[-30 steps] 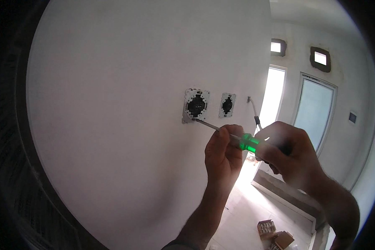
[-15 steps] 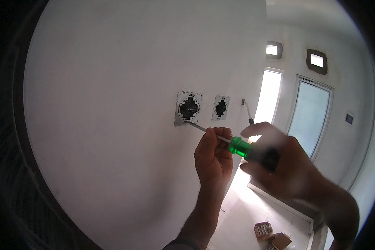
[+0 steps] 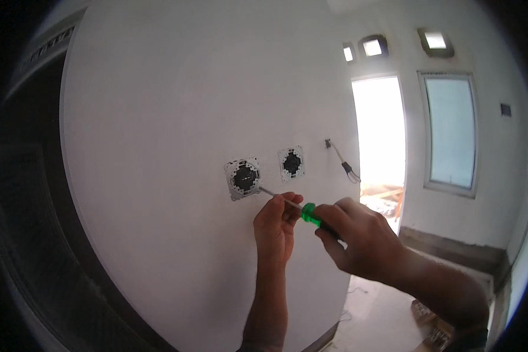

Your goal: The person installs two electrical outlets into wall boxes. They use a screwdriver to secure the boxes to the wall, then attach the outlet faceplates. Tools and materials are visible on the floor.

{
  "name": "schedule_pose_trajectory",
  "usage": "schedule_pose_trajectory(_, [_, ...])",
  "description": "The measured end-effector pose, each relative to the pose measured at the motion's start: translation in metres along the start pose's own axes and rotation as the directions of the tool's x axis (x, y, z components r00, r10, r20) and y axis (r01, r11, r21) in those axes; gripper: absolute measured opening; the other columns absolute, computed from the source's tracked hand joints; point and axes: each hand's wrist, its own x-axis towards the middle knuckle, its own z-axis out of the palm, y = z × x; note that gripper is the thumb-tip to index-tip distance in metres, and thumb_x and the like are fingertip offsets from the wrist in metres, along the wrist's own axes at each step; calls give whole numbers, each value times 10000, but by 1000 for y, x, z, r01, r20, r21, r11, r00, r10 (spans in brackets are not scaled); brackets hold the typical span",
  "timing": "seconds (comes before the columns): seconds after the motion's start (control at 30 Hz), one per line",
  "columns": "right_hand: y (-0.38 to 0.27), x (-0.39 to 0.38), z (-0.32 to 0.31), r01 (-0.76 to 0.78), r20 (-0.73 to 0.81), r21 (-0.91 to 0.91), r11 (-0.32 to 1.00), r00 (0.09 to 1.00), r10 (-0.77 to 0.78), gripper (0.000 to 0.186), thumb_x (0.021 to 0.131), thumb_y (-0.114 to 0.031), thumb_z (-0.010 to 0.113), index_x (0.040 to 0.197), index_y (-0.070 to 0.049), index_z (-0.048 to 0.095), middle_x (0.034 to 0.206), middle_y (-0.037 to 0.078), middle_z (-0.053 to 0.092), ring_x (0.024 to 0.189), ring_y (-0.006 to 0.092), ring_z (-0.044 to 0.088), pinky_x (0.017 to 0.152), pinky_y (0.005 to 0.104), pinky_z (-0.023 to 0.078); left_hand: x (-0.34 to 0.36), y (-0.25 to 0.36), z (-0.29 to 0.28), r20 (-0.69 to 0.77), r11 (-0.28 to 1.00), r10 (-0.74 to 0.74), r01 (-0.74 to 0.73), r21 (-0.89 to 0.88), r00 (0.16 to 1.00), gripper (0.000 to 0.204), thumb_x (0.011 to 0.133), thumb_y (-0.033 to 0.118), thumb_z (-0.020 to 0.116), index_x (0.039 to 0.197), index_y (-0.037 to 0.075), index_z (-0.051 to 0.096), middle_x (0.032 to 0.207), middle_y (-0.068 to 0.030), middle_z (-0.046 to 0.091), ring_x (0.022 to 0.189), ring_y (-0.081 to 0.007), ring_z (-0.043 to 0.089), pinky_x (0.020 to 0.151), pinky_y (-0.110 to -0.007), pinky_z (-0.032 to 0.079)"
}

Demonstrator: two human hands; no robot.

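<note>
A screwdriver with a green handle and a thin metal shaft points up and left at a white wall. Its tip meets the lower right edge of an uncovered round socket mount. My right hand is wrapped around the handle. The fingers of my left hand pinch the shaft just ahead of the handle. A second uncovered mount sits a little to the right of the first.
A short loose cable hangs from the wall right of the mounts. A bright open doorway and a window lie beyond. Cardboard pieces lie on the floor at the lower right.
The view has swung, so the mounts and both hands sit lower and further left in the picture. The screwdriver stays at the left mount, with both hands holding it as before.
</note>
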Motion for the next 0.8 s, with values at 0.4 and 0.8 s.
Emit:
schedule_pose_trajectory(0.4, [30, 0, 36, 70, -308, 136, 988, 951, -25, 362, 881, -22, 744, 1213, -30, 598, 910, 123, 607, 760, 269, 649, 628, 374, 529, 19, 6, -8, 6, 968, 16, -17, 250, 1000, 248, 1054, 206, 608, 1163, -7, 672, 1062, -114, 727, 926, -151, 681, 885, -324, 539])
schedule_pose_trajectory(0.8, [21, 17, 5, 66, -144, -150, 987, 986, -88, 334, 870, -56, 742, 1188, -58, 643, 993, 100, 596, 891, 241, 650, 671, 355, 574, 13, -7, -5, 159, 998, -59, 63, -22, 986, 336, 1062, 254, 580, 1290, 10, 614, 1162, -111, 706, 1101, -199, 673, 981, -366, 529])
